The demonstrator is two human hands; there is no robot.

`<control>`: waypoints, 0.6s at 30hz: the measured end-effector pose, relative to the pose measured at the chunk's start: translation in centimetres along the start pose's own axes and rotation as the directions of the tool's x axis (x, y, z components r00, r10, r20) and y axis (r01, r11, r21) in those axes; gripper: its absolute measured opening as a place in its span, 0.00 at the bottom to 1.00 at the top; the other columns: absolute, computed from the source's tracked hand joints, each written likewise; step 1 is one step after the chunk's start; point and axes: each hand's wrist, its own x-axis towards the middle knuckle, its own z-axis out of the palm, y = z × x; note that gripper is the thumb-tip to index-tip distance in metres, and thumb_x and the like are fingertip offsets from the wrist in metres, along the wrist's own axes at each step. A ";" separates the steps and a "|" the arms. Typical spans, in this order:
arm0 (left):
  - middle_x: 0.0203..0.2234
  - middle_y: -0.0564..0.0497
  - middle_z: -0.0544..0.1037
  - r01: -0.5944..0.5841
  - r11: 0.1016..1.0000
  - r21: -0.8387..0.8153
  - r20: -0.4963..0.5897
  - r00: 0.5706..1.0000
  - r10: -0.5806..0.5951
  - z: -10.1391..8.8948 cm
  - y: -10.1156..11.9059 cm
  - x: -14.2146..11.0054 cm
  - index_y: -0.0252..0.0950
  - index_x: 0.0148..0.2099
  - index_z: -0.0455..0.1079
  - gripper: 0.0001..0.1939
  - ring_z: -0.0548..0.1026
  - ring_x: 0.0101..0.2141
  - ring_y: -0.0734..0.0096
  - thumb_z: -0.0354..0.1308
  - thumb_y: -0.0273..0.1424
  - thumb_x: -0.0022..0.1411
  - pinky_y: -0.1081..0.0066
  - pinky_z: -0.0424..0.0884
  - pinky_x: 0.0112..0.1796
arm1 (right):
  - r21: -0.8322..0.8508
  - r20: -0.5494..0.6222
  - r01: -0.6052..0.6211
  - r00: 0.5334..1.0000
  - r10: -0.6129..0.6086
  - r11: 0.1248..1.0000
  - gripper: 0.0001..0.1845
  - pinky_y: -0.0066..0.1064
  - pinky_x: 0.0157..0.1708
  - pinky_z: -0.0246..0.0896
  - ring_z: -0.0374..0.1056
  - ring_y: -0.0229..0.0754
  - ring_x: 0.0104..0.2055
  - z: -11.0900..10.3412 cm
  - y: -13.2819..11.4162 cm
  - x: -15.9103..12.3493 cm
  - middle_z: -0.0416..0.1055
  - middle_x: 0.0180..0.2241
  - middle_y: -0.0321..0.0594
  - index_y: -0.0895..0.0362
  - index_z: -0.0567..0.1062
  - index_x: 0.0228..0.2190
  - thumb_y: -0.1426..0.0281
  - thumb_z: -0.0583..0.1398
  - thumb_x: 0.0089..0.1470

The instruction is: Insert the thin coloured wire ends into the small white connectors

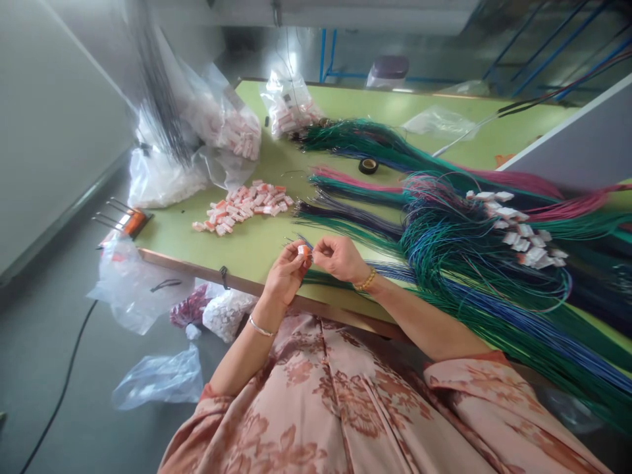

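Well, one connector (303, 251) is up between two hands, over the table (197, 250).
The left hand (286, 273) pinches it; the right hand (340, 258) has fingertips together at its orange end, their grip too small to tell. Loose connectors (247, 207) lie leftward, wires (429, 247) right.

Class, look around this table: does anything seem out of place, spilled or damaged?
Perhaps one thing: a crumpled bluish bag lies below the table, possibly dropped. The loose connectors form one heap, probably not a spill. No damage stands out.
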 end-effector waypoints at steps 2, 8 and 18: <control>0.34 0.50 0.76 -0.004 1.000 0.000 0.010 1.000 0.004 0.0 0.0 0.0 0.37 0.40 0.74 0.17 0.73 0.34 0.75 0.71 0.28 0.45 0.73 0.70 0.39 | 0.000 -0.011 0.000 1.000 0.000 1.000 0.08 0.24 0.22 0.49 0.52 0.30 0.21 0.1 0.0 -0.1 0.62 0.18 0.31 0.59 0.70 0.21 0.67 0.60 0.44; 0.33 0.51 0.78 -0.074 0.994 0.077 -0.025 0.997 0.076 0.0 -0.1 -0.2 0.36 0.40 0.74 0.20 0.74 0.33 0.75 0.73 0.31 0.43 0.74 0.71 0.38 | 0.017 -0.015 0.000 1.000 0.000 1.000 0.10 0.23 0.21 0.49 0.52 0.30 0.21 0.5 0.0 -0.2 0.62 0.18 0.31 0.58 0.69 0.21 0.65 0.60 0.46; 0.30 0.50 0.79 -0.094 0.981 0.172 -0.122 0.986 0.115 0.2 0.2 0.0 0.33 0.39 0.75 0.22 0.75 0.30 0.75 0.74 0.34 0.40 0.74 0.69 0.35 | -0.056 0.050 0.091 0.995 -0.088 0.994 0.09 0.24 0.24 0.52 0.57 0.32 0.22 0.6 -0.2 -0.3 0.66 0.20 0.33 0.58 0.70 0.25 0.65 0.57 0.51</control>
